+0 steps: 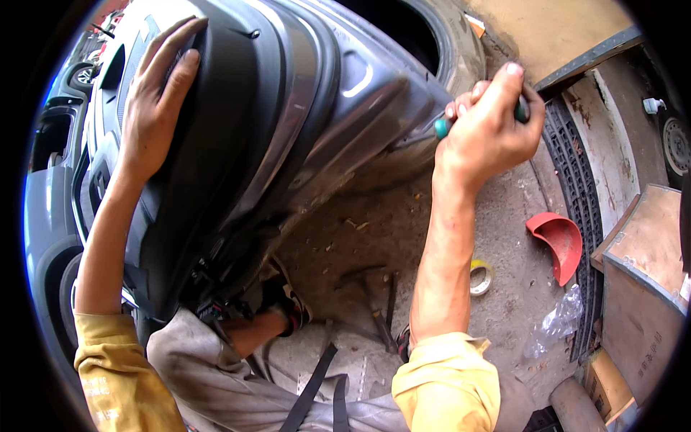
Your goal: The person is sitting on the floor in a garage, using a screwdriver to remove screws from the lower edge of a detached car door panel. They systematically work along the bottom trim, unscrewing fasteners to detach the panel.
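My left hand (160, 101) lies on the black inner panel (209, 137) of a grey car door, fingers stretched along its upper edge and thumb apart. To the right, my right hand (497, 122) is raised and closed around a tool handle with a green end (442, 129). A dark part of the handle shows on the other side of my fist. The rest of the tool is hidden, so its kind cannot be told. The door's grey metal edge (367, 108) runs between my hands, its corner close to my right hand.
A tyre (461, 50) stands behind the door. On the concrete floor lie a hammer (381, 324), a tape roll (481, 278), a red curved plastic piece (560, 245) and clear plastic wrap (558, 320). Wooden boxes (640, 302) stand at right; another car (54, 216) is at left.
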`<state>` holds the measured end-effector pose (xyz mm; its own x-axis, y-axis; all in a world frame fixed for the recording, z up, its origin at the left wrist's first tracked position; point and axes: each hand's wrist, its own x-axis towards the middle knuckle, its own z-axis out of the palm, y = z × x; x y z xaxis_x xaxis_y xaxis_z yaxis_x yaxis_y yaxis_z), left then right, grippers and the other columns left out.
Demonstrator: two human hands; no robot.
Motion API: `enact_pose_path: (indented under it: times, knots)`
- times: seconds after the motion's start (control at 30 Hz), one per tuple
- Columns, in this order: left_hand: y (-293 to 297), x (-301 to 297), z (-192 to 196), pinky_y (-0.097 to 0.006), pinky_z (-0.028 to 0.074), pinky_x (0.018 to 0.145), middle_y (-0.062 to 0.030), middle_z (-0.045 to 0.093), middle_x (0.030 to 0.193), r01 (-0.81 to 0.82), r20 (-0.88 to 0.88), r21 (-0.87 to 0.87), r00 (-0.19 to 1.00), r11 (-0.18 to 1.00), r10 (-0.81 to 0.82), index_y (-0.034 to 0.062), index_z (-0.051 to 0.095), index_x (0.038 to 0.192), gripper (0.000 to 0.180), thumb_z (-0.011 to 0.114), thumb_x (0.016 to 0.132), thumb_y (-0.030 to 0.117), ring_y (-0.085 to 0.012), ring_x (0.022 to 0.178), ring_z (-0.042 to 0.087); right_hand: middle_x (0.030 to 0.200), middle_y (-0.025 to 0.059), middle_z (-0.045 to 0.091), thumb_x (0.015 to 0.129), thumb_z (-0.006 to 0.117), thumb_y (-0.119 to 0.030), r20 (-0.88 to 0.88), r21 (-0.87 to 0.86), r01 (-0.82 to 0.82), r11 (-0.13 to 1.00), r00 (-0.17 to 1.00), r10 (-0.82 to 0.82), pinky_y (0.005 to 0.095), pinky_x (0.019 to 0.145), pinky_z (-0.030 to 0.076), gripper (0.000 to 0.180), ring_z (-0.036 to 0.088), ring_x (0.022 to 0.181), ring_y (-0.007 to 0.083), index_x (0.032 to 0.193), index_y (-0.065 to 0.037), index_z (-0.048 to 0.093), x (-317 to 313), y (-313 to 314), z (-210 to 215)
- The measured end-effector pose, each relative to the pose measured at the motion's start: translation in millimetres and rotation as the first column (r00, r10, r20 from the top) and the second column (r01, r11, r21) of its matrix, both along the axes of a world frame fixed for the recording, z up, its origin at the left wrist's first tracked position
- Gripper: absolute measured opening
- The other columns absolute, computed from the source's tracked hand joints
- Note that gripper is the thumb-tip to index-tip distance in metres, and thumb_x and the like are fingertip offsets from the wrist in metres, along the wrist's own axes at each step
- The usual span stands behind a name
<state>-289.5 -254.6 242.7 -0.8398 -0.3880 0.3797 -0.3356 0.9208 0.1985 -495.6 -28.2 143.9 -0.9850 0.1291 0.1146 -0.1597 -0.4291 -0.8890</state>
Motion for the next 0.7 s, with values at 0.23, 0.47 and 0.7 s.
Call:
enact_pose_path:
  times: [0.23, 0.47, 0.7]
  knots:
    - [-1.4, 3.3, 2.1, -0.042, 0.043, 0.108, -0.0098, 0.052, 0.145, -0.032, -0.010, 0.010, 0.999, 0.999, 0.032, 0.0188, 0.058, 0.138, 0.056, 0.045, 0.097, 0.054, -0.0304, 0.130, 0.053, 0.069, 0.0083, 0.055, 0.096, 0.066, -0.022, -0.153, -0.148, -0.273, 0.950, 0.956, 0.251, 0.0302, 0.049, 0.045, 0.024, 0.050, 0.052, 0.0143, 0.096, -0.002, 0.052, 5.1, 4.4, -6.0]
    - [-0.5, 1.7, 1.5, -0.040, 0.045, 0.107, -0.0104, 0.052, 0.145, -0.039, -0.023, 0.033, 0.999, 0.999, 0.040, 0.0197, 0.058, 0.138, 0.055, 0.045, 0.097, 0.054, -0.0302, 0.128, 0.055, 0.060, 0.0021, 0.050, 0.092, 0.061, -0.017, -0.092, -0.192, -0.419, 0.888, 0.908, 0.408, 0.0262, 0.043, 0.039, 0.018, 0.043, 0.045, 0.0092, 0.081, -0.007, 0.052, -12.8, 17.0, 3.3]
    - [0.6, 6.3, 1.2, -0.040, 0.042, 0.109, -0.0112, 0.053, 0.143, -0.028, 0.006, 0.014, 1.000, 1.000, 0.028, 0.0183, 0.059, 0.138, 0.051, 0.046, 0.099, 0.048, -0.0296, 0.129, 0.054, 0.055, -0.0003, 0.045, 0.088, 0.057, -0.014, -0.037, -0.242, -0.292, 0.925, 0.956, 0.292, 0.0273, 0.040, 0.034, 0.013, 0.040, 0.043, 0.0096, 0.079, -0.007, 0.051, 1.4, 22.1, 15.1]
